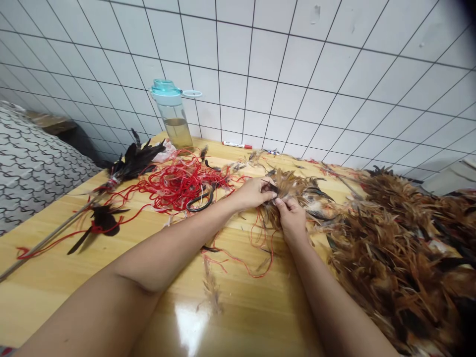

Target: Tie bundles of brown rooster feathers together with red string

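Both my hands meet over a small bunch of brown feathers (293,191) near the middle of the wooden table (74,277). My left hand (255,192) is closed, its fingertips pinching the bunch from the left. My right hand (292,218) is closed on the same bunch from below, thumb and fingers pressed together. A thin red string (260,255) trails from under the hands toward me across the tabletop.
A large heap of brown feathers (401,248) covers the table's right side. A tangle of red string (178,183) and black scissors (201,201) lie left of the hands. Further left are a stick with black feathers (122,168), a water bottle (173,116), a red marker (237,145).
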### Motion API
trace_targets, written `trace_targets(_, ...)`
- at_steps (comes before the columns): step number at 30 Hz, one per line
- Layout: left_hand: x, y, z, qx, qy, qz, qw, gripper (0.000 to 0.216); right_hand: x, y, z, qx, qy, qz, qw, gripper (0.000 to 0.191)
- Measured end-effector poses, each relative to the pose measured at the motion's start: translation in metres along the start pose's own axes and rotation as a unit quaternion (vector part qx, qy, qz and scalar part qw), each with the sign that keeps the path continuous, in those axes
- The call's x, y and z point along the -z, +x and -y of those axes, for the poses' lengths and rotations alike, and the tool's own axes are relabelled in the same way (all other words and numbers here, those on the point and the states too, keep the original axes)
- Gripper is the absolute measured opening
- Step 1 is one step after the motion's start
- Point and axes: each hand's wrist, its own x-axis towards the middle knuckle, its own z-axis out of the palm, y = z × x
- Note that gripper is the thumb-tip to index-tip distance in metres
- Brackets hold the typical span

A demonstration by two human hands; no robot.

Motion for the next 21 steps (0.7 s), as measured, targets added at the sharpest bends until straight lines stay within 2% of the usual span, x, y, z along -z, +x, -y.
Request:
trace_targets(4,0.001,0.0,0.002,-0.02,0.023,0.005,1.0,0.011,0.001,0.0,0.005,0.016,-0.027,0.029,0.999,0.022)
trace_targets(9,0.003,0.003,0.008,0.016,-0.039,0.044,0.998,0.017,0.002,0.0,0.011,0.068,-0.09,0.032,0.993,0.026)
trace_targets(13,0.005,0.003,0.01,0.014,0.004,0.058,0.998,0.019,0.003,-0.001,0.015,0.102,-0.129,0.035,0.986,0.027)
trace_targets(17,0.002,0.001,0.01,-0.009,0.032,0.047,0.998,0.017,0.004,-0.004,0.017,0.129,-0.17,0.034,0.976,0.026)
trace_targets(21,-0.004,-0.001,0.008,-0.041,0.086,0.008,0.995,0.016,0.005,-0.006,0.016,0.138,-0.213,0.021,0.967,0.027)
